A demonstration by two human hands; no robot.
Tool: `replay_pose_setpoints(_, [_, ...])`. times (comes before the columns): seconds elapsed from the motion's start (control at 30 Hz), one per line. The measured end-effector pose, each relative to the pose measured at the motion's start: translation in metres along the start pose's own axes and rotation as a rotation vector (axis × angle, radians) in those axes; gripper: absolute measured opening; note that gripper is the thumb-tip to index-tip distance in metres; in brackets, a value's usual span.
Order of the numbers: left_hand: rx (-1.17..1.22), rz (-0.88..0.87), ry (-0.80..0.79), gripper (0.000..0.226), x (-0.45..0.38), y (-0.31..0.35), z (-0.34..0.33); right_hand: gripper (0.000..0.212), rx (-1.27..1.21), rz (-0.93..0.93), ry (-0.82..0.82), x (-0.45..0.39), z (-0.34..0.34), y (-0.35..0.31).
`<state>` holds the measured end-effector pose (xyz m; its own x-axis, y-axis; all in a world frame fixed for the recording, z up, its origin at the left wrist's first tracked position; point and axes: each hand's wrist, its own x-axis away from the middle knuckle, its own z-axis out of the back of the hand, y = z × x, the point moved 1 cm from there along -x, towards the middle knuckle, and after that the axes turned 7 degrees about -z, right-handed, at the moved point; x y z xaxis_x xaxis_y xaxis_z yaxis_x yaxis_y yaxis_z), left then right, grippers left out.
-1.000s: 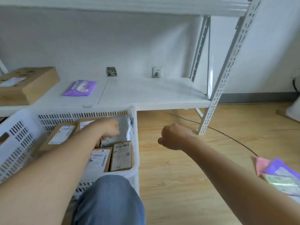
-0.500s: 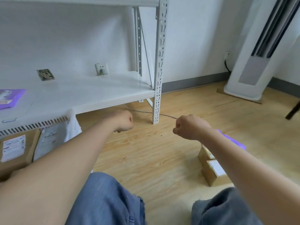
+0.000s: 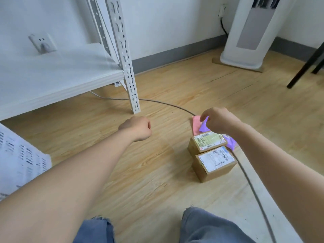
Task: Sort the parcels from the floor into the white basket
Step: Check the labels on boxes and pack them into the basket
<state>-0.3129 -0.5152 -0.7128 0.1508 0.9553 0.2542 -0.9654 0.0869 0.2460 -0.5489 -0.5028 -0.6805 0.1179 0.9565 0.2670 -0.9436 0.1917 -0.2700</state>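
Pink parcel [image 3: 196, 124], purple parcel [image 3: 204, 126], two brown boxes [image 3: 206, 143] [image 3: 216, 163] with white labels; white slotted basket [image 3: 21, 158], light wood-grain floor [image 3: 157, 172], white shelf [image 3: 52, 76], blue jeans [image 3: 210, 227].

The right hand [image 3: 218, 121] hides most of the purple parcel [image 3: 204, 126].

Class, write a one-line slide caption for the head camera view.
Right hand pinches a purple parcel beside two cardboard boxes on the wooden floor; left hand hangs fisted.

Two brown labelled boxes [image 3: 213, 157] side by side on floor, right of shelf post [image 3: 128, 74]. Purple parcel [image 3: 204, 126] and pink parcel [image 3: 196, 124] just behind boxes. White basket [image 3: 21, 160] far left.
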Motion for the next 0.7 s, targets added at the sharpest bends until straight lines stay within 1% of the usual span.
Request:
replay_pose_setpoints(0.17, [0.091,0.049,-0.068,0.029,-0.054,0.023,-0.044,0.044,-0.022,-0.044,0.012,-0.059,-0.016,0.044])
replay_pose_setpoints(0.33, [0.214,0.071,-0.171,0.034,-0.090,0.050,-0.098,0.048,-0.018,-0.094,-0.109,-0.096,-0.065,0.085])
replay_pose_setpoints(0.53, [0.398,0.160,-0.259,0.046,-0.129,0.082,-0.155,0.057,-0.041,-0.171,-0.165,-0.131,-0.104,0.129])
replay_pose_setpoints(0.7, [0.472,0.056,-0.344,0.065,-0.153,0.115,-0.188,0.063,-0.099,-0.282,-0.234,-0.152,-0.127,0.155])
